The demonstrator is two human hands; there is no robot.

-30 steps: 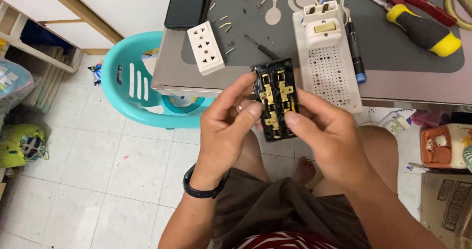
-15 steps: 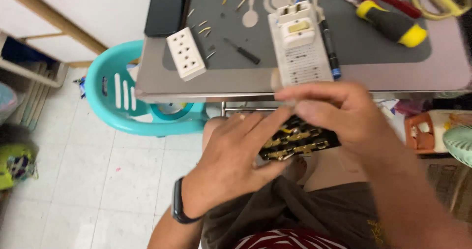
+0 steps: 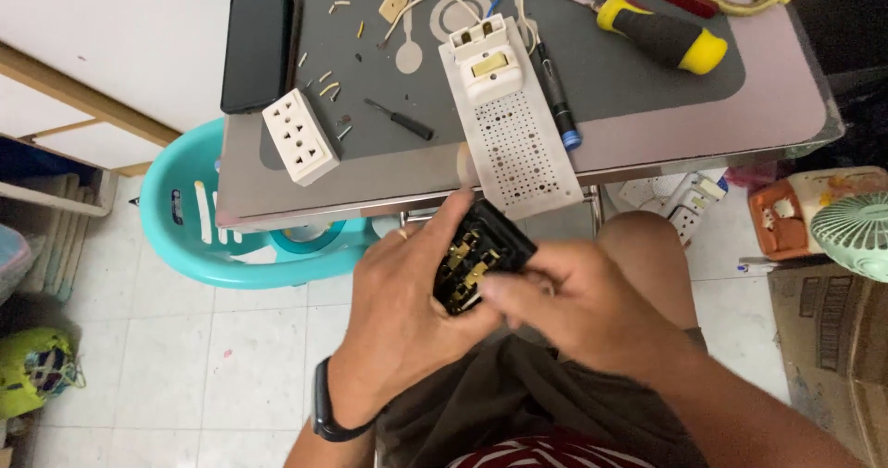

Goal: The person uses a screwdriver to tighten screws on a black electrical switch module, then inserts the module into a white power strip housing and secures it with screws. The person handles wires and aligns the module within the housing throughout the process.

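Since earlier frames: your hands dropped from table edge to lap; black socket block (image 3: 478, 257) turned, brass strips now face up. Left hand (image 3: 407, 311) cups block from below, fingers wrapped round it. Right hand (image 3: 578, 306) pinches its lower edge with thumb and forefinger.

Risk: block held over lap beyond table (image 3: 305, 190); loose brass strips may spring out, drop to floor if grip twists.

Hidden: right fingertips blurred; block's underside covered by palm.

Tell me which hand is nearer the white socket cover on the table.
Left. The left hand is below the white socket cover, slightly to its right; the right hand is farther right. Neither touches it.
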